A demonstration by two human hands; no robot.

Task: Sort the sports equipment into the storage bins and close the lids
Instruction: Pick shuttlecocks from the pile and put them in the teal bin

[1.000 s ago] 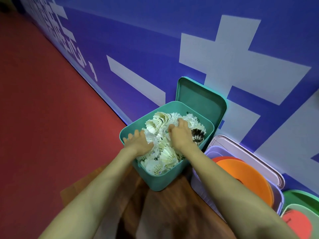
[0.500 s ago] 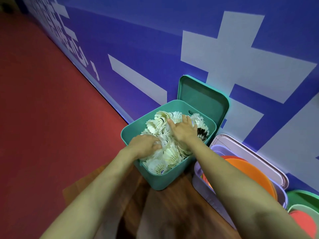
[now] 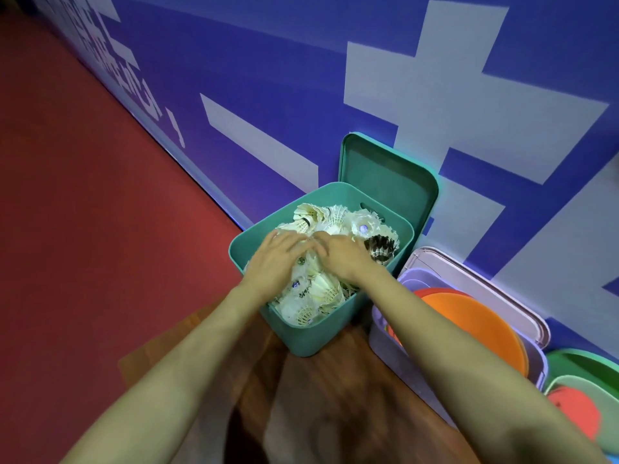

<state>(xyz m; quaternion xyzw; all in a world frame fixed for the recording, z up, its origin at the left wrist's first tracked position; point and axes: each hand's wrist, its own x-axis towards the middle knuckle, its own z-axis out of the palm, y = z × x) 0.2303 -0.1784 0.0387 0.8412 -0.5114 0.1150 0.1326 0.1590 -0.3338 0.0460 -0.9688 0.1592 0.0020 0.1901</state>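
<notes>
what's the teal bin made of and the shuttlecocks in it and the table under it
The teal bin looks like moulded plastic: matte, one even colour, rounded corners. The shuttlecocks have white skirts, feather or plastic, too blurred to tell. The table looks like wood or a wood-look top: brown grain, slight sheen.

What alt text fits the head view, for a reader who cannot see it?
The left hand and the right hand rest on a heap of white shuttlecocks in a teal bin, whose lid stands open against the blue wall. Beside it, a lilac bin holds an orange disc.
</notes>
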